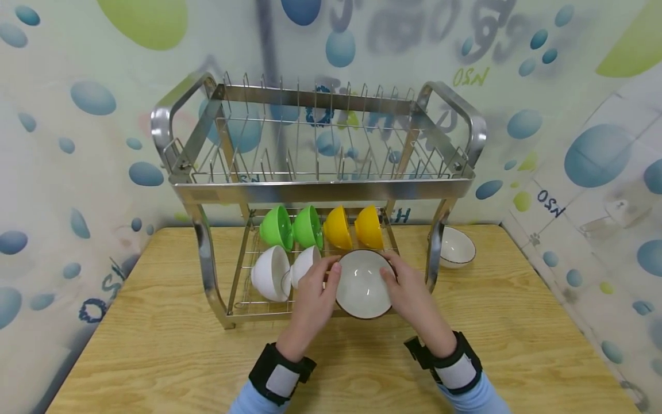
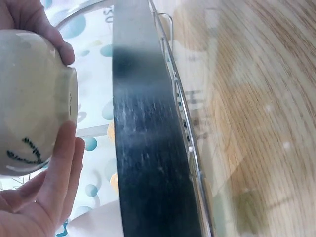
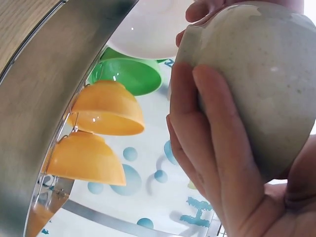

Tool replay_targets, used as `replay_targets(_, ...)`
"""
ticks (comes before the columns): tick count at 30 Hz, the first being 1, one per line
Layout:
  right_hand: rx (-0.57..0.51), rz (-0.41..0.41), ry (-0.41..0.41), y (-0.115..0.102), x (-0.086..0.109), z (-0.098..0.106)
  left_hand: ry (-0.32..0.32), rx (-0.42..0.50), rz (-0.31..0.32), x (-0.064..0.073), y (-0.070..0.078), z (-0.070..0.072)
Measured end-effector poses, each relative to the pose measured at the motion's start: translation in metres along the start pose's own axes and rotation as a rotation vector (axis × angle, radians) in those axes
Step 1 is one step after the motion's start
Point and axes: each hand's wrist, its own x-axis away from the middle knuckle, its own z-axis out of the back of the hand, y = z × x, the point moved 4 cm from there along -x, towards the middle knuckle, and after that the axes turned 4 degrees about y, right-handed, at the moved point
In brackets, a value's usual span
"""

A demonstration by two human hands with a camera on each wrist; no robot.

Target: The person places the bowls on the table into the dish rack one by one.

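Note:
Both hands hold one white bowl with a dark rim [image 1: 364, 284] in front of the rack's lower shelf, its inside facing the head camera. My left hand [image 1: 314, 296] grips its left side, thumb over the rim. On the other side my right hand [image 1: 411, 293] grips it, thumb inside and fingers spread behind on the outer wall, as the right wrist view shows. Dark markings show on the bowl's outside [image 2: 29, 108] in the left wrist view. Just left of it, two white bowls [image 1: 270, 273] stand tilted on edge in the lower shelf.
A two-tier metal dish rack [image 1: 320, 191] stands on the wooden table [image 1: 155, 299]. Behind the white bowls on its lower shelf are two green bowls [image 1: 276, 227] and two yellow bowls [image 1: 369, 227]. Another dark-rimmed white bowl [image 1: 457, 248] sits right of the rack, near the patterned wall.

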Motion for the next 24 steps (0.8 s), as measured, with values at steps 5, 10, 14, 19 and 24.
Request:
replay_targets(5,-0.006,0.008,-0.011,-0.002,0.0,-0.001,-0.047,0.057,0.082,0.001,-0.003,-0.003)
replay_targets(10,-0.018,0.012,-0.02,-0.001,0.0,-0.003,-0.141,0.173,0.225,0.004,-0.007,-0.008)
replay_targets(14,-0.017,0.01,-0.029,-0.001,0.0,-0.003,-0.179,0.243,0.258,0.003,-0.009,-0.009)
replay_targets(19,-0.014,0.0,-0.044,0.001,0.002,-0.006,-0.18,0.272,0.274,0.003,-0.009,-0.008)
replay_targets(24,-0.022,0.0,-0.041,0.004,0.004,-0.009,-0.151,0.249,0.282,0.005,-0.01,-0.008)
